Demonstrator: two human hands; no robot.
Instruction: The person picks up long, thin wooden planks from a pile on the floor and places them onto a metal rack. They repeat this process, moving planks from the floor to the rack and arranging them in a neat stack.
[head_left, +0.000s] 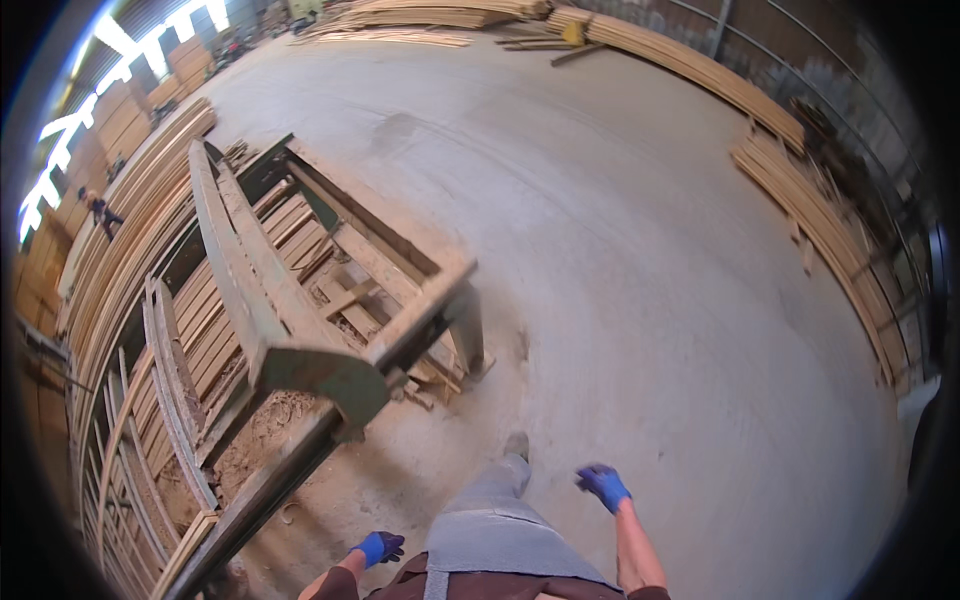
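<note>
My left hand [379, 547], in a blue and dark work glove, hangs low beside my body with its fingers loosely bent and nothing in it. The nearest thing to it is the long metal rail [275, 490] of a frame on the left, which it does not touch. My right hand [604, 486], gloved alike, is held out over the concrete floor, fingers slightly curled and apart, empty. Ahead and to the left stands a worn green metal frame [325, 375] with dusty beams. Boards [215, 335] lie lower down among its members.
Long stacks of planks [135, 215] run along the left, where another person [100, 212] stands far off. More boards [815, 230] lie along the right wall, and lumber piles [420, 15] at the back. Wood scraps [435, 375] lie by the frame's leg. Grey concrete floor [620, 260] stretches ahead.
</note>
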